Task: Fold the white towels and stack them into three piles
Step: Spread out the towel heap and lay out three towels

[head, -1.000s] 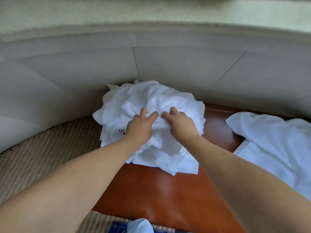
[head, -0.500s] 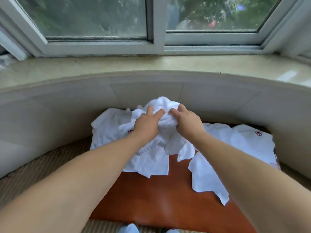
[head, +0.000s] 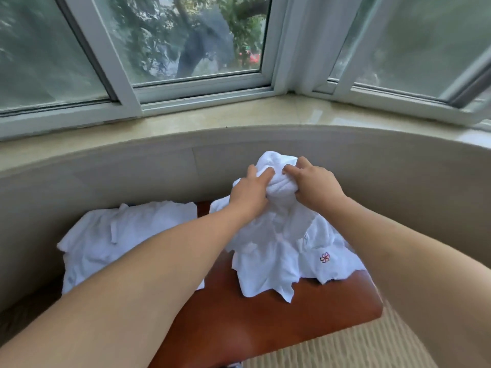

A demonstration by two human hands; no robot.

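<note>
A bunch of white towels (head: 281, 251) hangs lifted above the right half of a brown leather stool (head: 265, 322). My left hand (head: 249, 192) and my right hand (head: 313, 184) both grip the gathered top of this bunch, side by side. One towel in it shows a small red flower emblem (head: 324, 257). Its lower edges drape onto the stool. A second heap of white towels (head: 119, 243) lies crumpled on the stool's left half, partly hidden by my left forearm.
A curved beige wall (head: 106, 176) rises just behind the stool, topped by a stone window sill (head: 212, 118) and windows. Striped carpet (head: 358, 346) covers the floor to the right and front.
Both hands have lifted the gripped bunch of towels higher and carried it to the right, away from the left heap. The camera has tilted up, showing the windows.
</note>
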